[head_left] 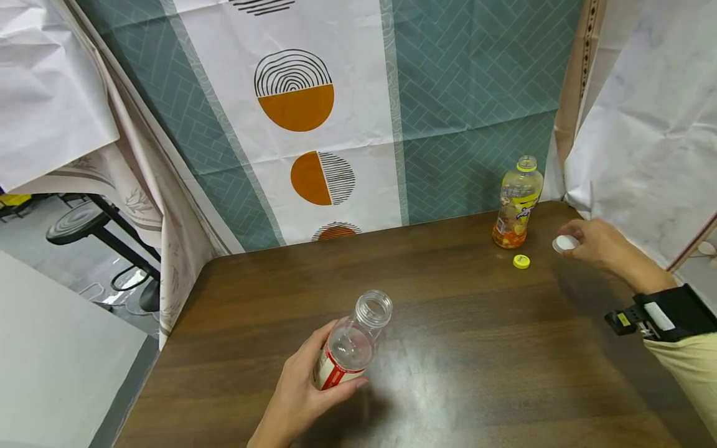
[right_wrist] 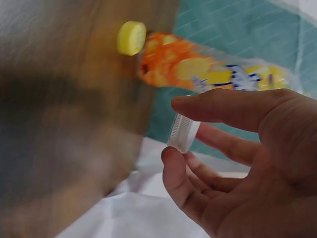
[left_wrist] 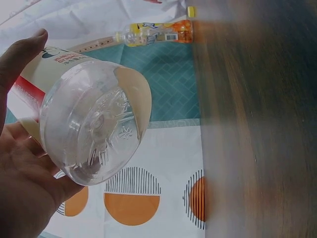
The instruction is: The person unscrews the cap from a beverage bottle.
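My left hand [head_left: 305, 382] grips a clear plastic bottle [head_left: 353, 345] with a red and cream label, its open neck tilted away over the table. In the left wrist view the bottle's bottom [left_wrist: 99, 124] faces the camera, and no liquid shows inside. Between thumb and fingertips, my right hand [head_left: 602, 249] pinches a white ridged bottle cap [right_wrist: 183, 131] at the table's far right. Near it stands an uncapped yellow-labelled bottle [head_left: 518, 202] with orange at its base. A yellow cap [head_left: 521, 261] lies on the table just in front of that bottle.
The brown wooden table [head_left: 448, 323] meets a patterned teal and white cloth [head_left: 465, 112] at its back edge. White sheeting [head_left: 644, 124] hangs close by the right hand. Beyond the left edge, a black stool [head_left: 78, 224] shows past the curtain.
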The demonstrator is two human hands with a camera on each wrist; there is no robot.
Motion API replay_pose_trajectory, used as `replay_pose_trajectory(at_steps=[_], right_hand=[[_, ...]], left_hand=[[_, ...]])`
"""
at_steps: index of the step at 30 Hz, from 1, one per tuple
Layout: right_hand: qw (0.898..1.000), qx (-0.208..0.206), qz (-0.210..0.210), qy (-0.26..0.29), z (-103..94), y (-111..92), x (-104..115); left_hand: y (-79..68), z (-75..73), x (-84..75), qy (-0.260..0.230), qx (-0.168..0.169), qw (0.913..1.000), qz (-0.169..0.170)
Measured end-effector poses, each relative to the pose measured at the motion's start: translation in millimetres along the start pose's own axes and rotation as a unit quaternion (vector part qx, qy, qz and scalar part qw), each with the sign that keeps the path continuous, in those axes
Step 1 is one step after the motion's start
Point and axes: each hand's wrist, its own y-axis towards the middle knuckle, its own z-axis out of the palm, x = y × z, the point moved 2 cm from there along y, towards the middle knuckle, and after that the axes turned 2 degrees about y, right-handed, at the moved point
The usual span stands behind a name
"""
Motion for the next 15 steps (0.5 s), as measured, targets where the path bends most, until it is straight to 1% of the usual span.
replay_pose_trajectory(at_steps=[4, 8, 15], right_hand=[[1.000, 0.000, 0.009, -0.005, 8.5, 2.3, -14.2], [0.999, 0.008, 0.031, 0.006, 16.1, 3.8, -26.5], [0.998, 0.026, 0.051, 0.020, 25.2, 7.3, -37.7]], left_hand=[[0.3, 0.3, 0.1, 0.003, 0.000, 1.0000, 0.002], [0.3, -0.2, -0.8, 0.009, 0.000, 1.0000, 0.002], [0.6, -1.2, -2.3, 0.012, 0.007, 0.9999, -0.010]])
